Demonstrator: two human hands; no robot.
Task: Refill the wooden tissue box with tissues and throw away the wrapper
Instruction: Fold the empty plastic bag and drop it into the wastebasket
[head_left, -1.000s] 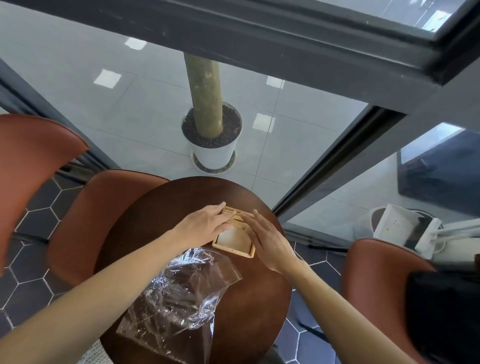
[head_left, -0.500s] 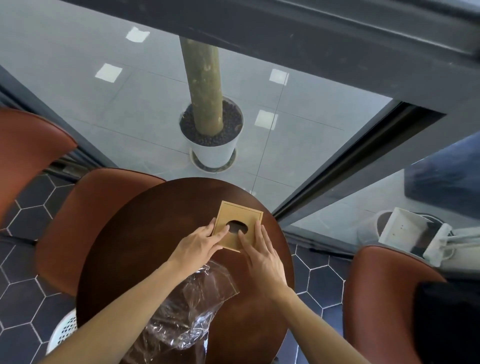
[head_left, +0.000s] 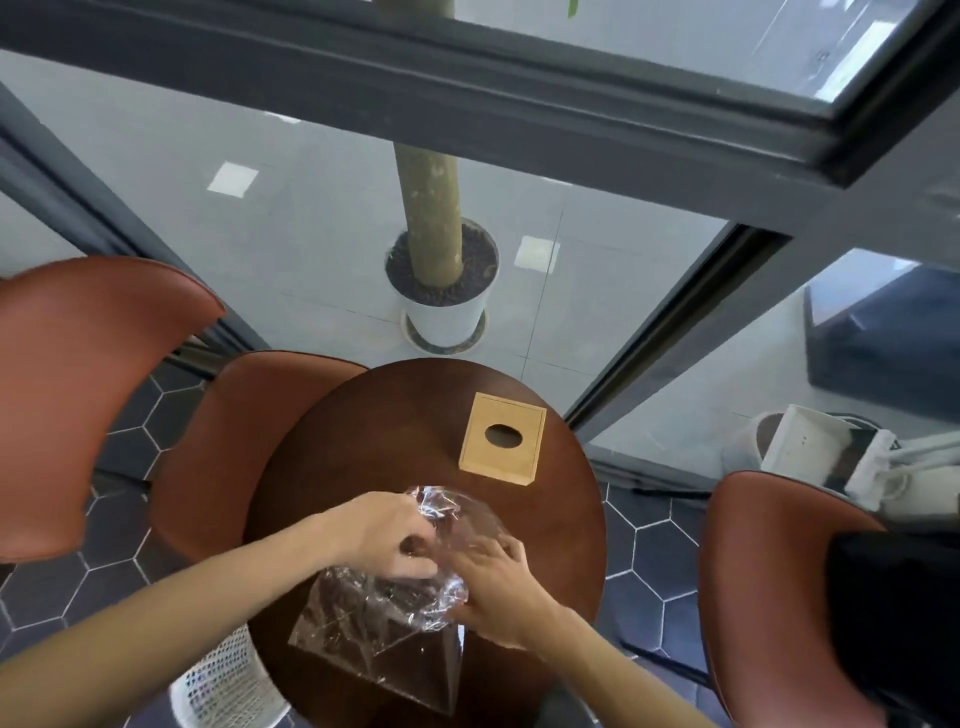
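The wooden tissue box stands closed on the far right part of the round dark wooden table, its oval slot facing up and dark. Nearer to me lies the clear plastic wrapper, crumpled at its far end. My left hand grips the wrapper's crumpled top from the left. My right hand holds the wrapper's right side. Both hands are well clear of the box.
A white perforated waste basket stands on the floor under the table's near left edge. Brown chairs surround the table: at left, back left and right. A potted tree stands behind the glass.
Both hands have left the wooden box, which now stands closed with its slot up, and have come back toward me to take hold of the plastic wrapper.
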